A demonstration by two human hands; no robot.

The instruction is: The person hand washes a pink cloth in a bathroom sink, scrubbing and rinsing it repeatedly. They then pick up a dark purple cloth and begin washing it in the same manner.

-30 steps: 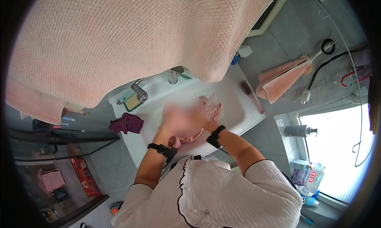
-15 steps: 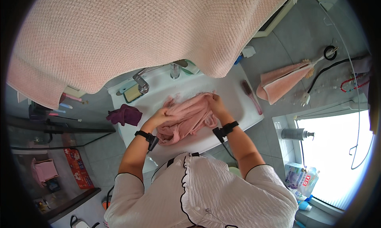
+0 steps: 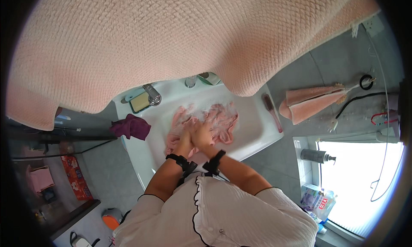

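A wet, pink cloth (image 3: 223, 122) lies crumpled in the white sink (image 3: 253, 114), with suds around its far side. My left hand (image 3: 187, 137) and my right hand (image 3: 201, 134) are pressed together over its left half. Both are closed on its folds; the fingertips are partly hidden and a little blurred. The faucet (image 3: 152, 95) stands beyond my left hand. Next to it is a pale yellow bar of soap (image 3: 140, 102) in a dish.
A purple cloth (image 3: 131, 126) hangs over the sink's left edge. On the right rim lies a brush (image 3: 273, 113). A large pink towel (image 3: 171, 36) hangs low across the far side. A pump bottle (image 3: 317, 156) stands by the window at right.
My hands came together from opposite sides of the pink cloth and moved nearer the middle. The cloth, previously held bunched up, is now spread lower in the sink.
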